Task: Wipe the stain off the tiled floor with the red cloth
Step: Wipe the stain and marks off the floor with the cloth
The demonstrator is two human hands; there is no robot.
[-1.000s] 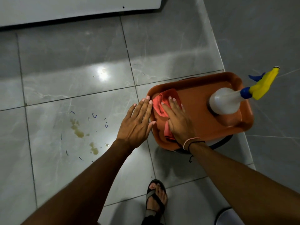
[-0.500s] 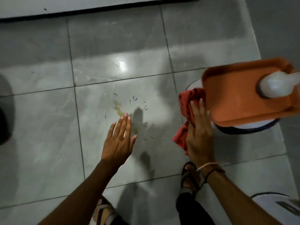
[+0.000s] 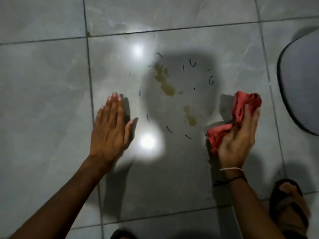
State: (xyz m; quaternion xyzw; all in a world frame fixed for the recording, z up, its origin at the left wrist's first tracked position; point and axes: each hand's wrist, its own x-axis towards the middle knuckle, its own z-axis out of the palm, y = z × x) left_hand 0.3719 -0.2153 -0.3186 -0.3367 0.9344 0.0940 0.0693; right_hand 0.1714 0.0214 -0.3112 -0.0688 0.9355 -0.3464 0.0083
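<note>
A yellowish-brown stain (image 3: pixel 166 83) lies in patches on a grey floor tile (image 3: pixel 172 161), with a second patch (image 3: pixel 189 116) lower down, ringed by short blue pen marks. My right hand (image 3: pixel 239 140) grips the crumpled red cloth (image 3: pixel 241 107) just right of the stain, the cloth hanging close over the floor. My left hand (image 3: pixel 110 130) is held flat, fingers together, palm down, to the left of the stain near a grout line. It holds nothing.
A round white object with a dark rim (image 3: pixel 300 87) sits at the right edge. My sandalled foot (image 3: pixel 290 209) stands at the bottom right, and another foot tip shows at the bottom edge. Bright light reflections glare on the tile.
My right hand lifted the red cloth off the orange tray and carried it left to beside the stain. The view swung left, so the tray and spray bottle left the frame. My left hand came down beside the stain.
</note>
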